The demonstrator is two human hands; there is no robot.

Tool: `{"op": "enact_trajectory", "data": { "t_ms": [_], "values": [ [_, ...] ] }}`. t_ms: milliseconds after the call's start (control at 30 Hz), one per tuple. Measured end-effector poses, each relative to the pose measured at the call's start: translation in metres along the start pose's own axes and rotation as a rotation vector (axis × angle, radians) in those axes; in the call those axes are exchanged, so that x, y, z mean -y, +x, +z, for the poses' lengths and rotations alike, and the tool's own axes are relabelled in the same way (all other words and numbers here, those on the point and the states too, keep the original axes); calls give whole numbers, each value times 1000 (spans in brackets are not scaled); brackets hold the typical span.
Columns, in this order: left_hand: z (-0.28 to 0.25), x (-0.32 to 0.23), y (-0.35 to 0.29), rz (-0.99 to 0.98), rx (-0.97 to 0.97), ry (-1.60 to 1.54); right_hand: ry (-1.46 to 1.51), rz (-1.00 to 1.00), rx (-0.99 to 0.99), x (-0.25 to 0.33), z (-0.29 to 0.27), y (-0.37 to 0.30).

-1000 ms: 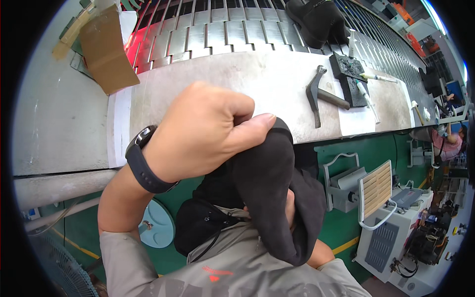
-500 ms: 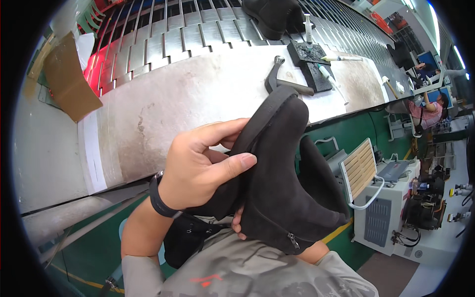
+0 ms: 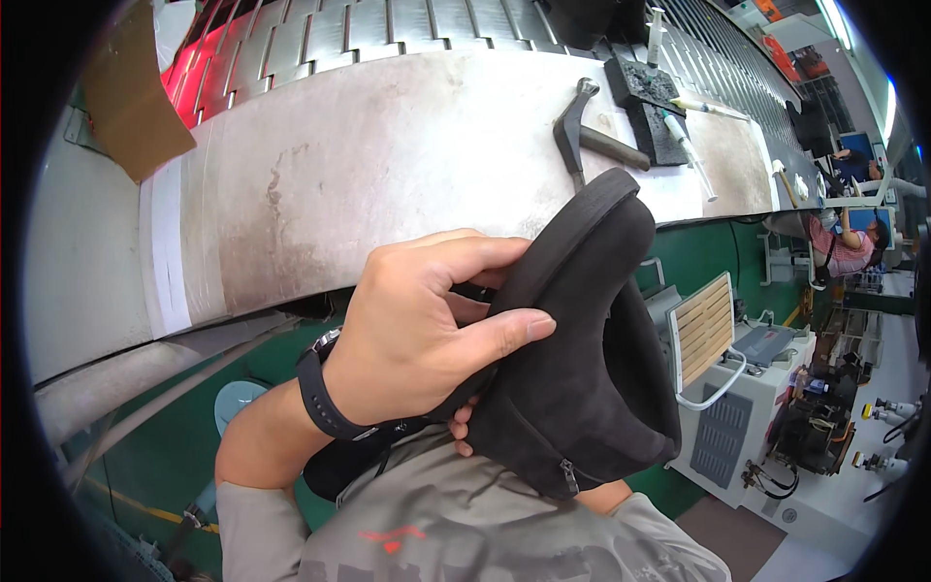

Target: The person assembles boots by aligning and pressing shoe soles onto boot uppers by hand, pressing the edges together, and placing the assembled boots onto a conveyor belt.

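Note:
A black suede ankle boot (image 3: 572, 359) is held tilted in front of my chest, its zip pull (image 3: 568, 475) low and its opening turned to the right. My left hand (image 3: 427, 310), with a dark watch on the wrist, pinches the boot's sole edge, thumb on the upper and fingers on the sole side. Behind the boot, my right hand (image 3: 463, 429) shows only a few fingertips at the heel end; the rest of it is hidden. Just beyond the toe, a hammer-shaped dark metal tool (image 3: 609, 147) lies on the pale worktable (image 3: 388, 165).
A black block (image 3: 648, 107) with several syringes (image 3: 690, 155) sits at the far right of the table, beside the slatted metal conveyor (image 3: 407, 24). Cardboard (image 3: 136, 92) stands at left. A white machine (image 3: 722, 427) is on the right; another person (image 3: 849, 247) sits farther off.
The boot and my left hand have shifted a little to the right in view. The table and tools appear higher and farther right. My grip on the boot looks the same.

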State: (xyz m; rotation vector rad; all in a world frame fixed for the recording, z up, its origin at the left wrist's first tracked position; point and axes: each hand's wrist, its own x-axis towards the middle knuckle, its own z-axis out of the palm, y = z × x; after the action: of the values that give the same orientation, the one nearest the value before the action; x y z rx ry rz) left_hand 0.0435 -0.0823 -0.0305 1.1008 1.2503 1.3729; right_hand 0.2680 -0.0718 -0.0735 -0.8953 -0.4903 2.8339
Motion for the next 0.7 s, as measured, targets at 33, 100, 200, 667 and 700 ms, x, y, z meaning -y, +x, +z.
{"op": "enact_trajectory", "data": {
  "t_ms": [33,100,200,667,700],
  "values": [
    [1,0,1,-12,-4,-3,-13,-7,-21,2,1,0],
    [7,3,2,-27,-16,-44,-47,-42,-72,6,6,-3],
    [11,3,1,-11,-32,34,-104,-75,-134,13,9,-1],
    [-17,-35,27,556,8,475,-1064,-607,-519,2,39,-11],
    [-21,-41,28,628,18,456,-1083,-652,-542,1,40,-10]
  ]
}}
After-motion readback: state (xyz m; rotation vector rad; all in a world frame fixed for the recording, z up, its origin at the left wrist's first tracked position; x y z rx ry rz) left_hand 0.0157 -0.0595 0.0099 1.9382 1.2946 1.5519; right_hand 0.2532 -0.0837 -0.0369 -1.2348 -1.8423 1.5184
